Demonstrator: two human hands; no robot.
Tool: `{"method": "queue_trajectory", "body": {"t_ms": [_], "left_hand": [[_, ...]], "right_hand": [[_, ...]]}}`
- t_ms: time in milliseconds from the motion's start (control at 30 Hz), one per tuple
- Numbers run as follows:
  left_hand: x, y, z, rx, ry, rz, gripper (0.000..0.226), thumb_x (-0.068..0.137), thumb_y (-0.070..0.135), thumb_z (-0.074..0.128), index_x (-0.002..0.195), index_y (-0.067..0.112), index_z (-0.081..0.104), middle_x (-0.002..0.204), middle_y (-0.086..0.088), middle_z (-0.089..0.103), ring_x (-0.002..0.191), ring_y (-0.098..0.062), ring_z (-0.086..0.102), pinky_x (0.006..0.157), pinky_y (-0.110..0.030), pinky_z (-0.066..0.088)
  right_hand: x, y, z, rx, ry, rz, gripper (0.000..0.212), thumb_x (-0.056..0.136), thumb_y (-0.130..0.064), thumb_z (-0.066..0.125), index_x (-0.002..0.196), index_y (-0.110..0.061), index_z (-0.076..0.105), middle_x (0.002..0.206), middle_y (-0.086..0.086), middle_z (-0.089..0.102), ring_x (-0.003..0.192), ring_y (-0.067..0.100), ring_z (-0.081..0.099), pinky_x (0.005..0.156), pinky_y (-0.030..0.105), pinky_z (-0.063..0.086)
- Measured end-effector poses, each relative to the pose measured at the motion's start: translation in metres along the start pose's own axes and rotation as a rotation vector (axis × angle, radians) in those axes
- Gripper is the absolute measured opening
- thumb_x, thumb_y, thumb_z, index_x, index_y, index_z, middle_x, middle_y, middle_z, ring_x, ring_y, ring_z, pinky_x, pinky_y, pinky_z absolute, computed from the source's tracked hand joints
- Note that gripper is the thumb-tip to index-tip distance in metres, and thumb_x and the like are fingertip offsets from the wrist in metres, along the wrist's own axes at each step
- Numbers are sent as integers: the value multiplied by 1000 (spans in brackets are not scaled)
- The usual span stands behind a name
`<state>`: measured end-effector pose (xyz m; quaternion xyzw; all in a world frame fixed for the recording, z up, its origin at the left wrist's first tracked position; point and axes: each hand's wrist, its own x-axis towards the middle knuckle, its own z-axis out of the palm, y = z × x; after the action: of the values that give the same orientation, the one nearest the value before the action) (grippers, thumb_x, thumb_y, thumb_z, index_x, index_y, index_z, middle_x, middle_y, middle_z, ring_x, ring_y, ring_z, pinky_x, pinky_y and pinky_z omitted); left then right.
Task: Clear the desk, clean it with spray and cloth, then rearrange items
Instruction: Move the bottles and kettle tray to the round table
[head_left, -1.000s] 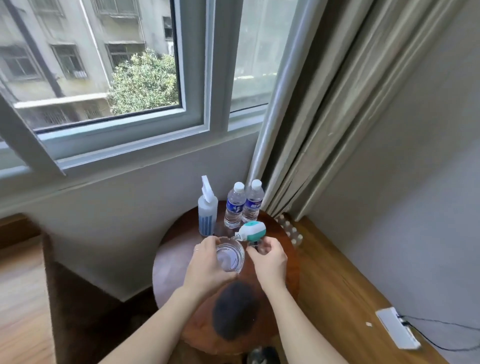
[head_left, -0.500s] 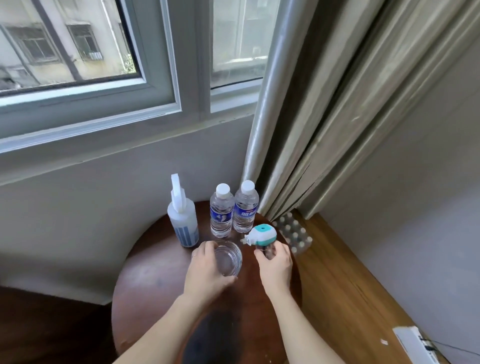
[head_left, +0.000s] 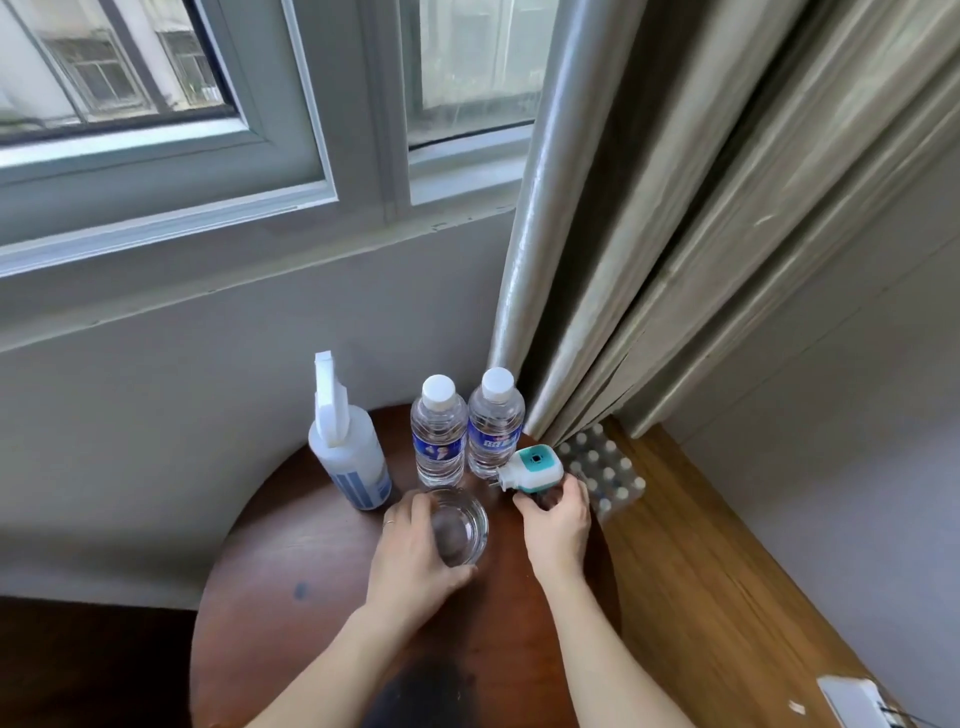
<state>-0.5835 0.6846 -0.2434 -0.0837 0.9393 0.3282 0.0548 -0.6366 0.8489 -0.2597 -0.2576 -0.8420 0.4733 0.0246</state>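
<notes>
A: Stage of the job?

B: Early, by the look of it. Clearing only just under way, or perhaps the putting-back at the end; hard to tell from one look. Round wooden table (head_left: 291, 561) crowded along its far edge.

A: Contents?

B: Spray bottle (head_left: 349, 457) upright near the far-left edge. Two water bottles (head_left: 439, 434) (head_left: 494, 426) side by side at the far edge, touching or nearly so, caps on. Glass bowl (head_left: 460, 525) just in front of them, toward the middle. Small white-and-teal plug-in device (head_left: 530, 469) at the far-right edge.

A: Hands?

B: Left hand (head_left: 415, 556) curled round the near-left side of the bowl, fingers over the rim, gripping. Bowl apparently resting on the wood. Right hand (head_left: 556, 514) closed on the base of the plug-in device, prongs pointing left toward the bottles.

A: Cloth anywhere?

B: None seen. A dark blurred shape at the near edge, too unclear to name.

A: Cleaning done?

B: Probably not. A dark spot showing on the left part of the top; no wet streaks visible.

A: Anything off the table?

B: Tray of small capped vials (head_left: 602, 467) on the wooden floor (head_left: 727, 597) just beyond the right edge, by the curtain (head_left: 649, 260). White power strip (head_left: 852, 701) farther right, well apart.

A: Left to do?

B: If early: bottles and spray bottle off, then spray, wipe, rearrange.
</notes>
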Motion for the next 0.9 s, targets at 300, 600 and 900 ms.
{"method": "queue_trajectory", "body": {"t_ms": [300,600,900], "left_hand": [[2,-5,8,56,15,45,78,53,57,81,112,15,49,124,-3,51,114,-23,46,92,-31,45],[3,1,-7,50,-127,-23,102,47,54,89,130,18,41,142,-5,41,130,-23,39,104,-33,39],[-11,19,-55,81,-139,13,90,59,51,82,135,22,42,138,-1,41,126,-25,41,101,-35,42]], "right_hand": [[7,9,-2,72,-3,76,57,74,-8,87,125,-6,61,127,12,63,123,30,56,106,41,42],[-1,0,-10,33,-55,109,75,74,-8,88,140,-9,53,139,9,57,134,27,49,112,41,39],[-38,-36,-43,-130,-44,87,85,80,-27,84,151,-15,39,155,7,39,142,28,39,114,44,38]]}}
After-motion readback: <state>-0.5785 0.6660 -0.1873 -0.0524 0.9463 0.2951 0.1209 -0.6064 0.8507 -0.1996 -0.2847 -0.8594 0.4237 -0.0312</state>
